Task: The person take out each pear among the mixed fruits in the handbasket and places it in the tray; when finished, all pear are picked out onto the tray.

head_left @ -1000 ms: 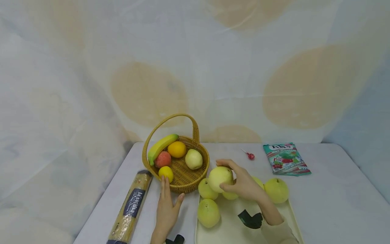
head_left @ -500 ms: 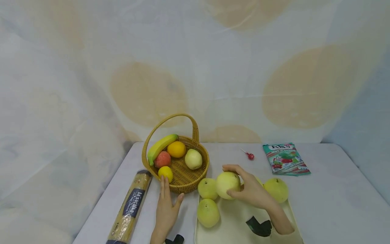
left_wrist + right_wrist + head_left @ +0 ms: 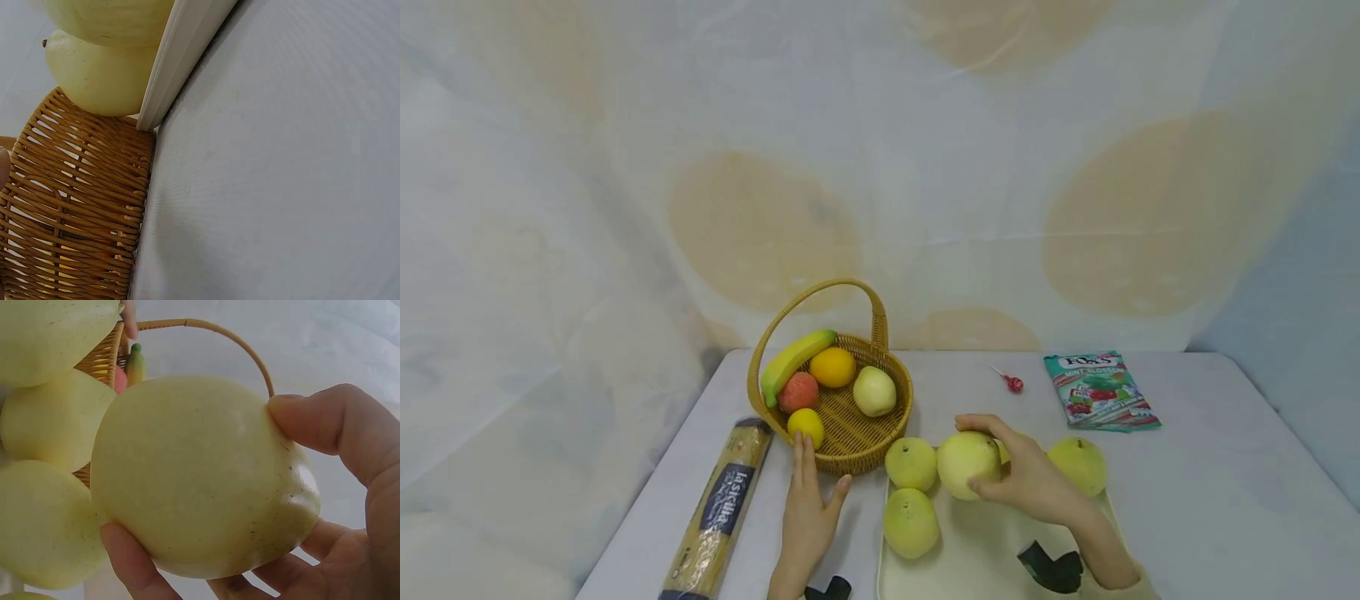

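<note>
My right hand (image 3: 1033, 483) grips a round yellow-green pear (image 3: 967, 465) between thumb and fingers, over the back part of a cream tray (image 3: 970, 558). In the right wrist view the fingers wrap the sides of this pear (image 3: 200, 481). Other pears stand at the tray's left side, one at the back left (image 3: 911, 463) and one nearer (image 3: 911, 523). Another pear (image 3: 1078, 465) sits at the back right, and one is mostly hidden behind my right hand. My left hand (image 3: 810, 521) has straight fingers, its fingertips at the near rim of a wicker basket (image 3: 857, 458), by a lemon (image 3: 806, 427).
In the basket lie a banana (image 3: 796, 364), an orange (image 3: 832, 367), a red fruit (image 3: 798, 392) and a pale green pear (image 3: 874, 392). A pasta pack (image 3: 718, 512) lies left. A lollipop (image 3: 1014, 384) and a candy bag (image 3: 1101, 392) lie at the back right.
My right hand has moved right and nearer with the pear, away from the basket and lower over the tray. The left hand has stayed at the basket rim.
</note>
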Demonstrator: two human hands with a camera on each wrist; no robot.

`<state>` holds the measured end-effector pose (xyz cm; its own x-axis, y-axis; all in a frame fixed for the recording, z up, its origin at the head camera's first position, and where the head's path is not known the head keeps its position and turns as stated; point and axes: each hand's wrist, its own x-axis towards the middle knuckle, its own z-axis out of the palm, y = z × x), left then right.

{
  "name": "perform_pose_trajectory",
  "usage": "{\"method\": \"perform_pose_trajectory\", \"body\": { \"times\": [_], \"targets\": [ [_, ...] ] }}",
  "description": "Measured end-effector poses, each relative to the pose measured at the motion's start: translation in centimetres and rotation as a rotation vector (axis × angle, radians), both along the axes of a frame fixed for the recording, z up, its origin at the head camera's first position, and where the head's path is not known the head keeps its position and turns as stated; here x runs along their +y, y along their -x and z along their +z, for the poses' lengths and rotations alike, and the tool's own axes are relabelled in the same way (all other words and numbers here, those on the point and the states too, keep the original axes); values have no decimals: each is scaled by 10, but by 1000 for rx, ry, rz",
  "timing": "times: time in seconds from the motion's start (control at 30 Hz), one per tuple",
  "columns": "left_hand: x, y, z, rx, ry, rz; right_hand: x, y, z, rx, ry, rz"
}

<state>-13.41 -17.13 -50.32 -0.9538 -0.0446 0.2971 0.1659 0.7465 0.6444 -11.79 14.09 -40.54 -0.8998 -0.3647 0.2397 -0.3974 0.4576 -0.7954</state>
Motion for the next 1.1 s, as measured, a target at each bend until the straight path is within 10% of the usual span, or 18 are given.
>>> {"method": "perform_pose_trajectory", "body": {
  "times": [1.1],
  "targets": [
    [-1,1,-1,-26,-1,2,-1,-8,-9,-58,-53,95]
  ]
}}
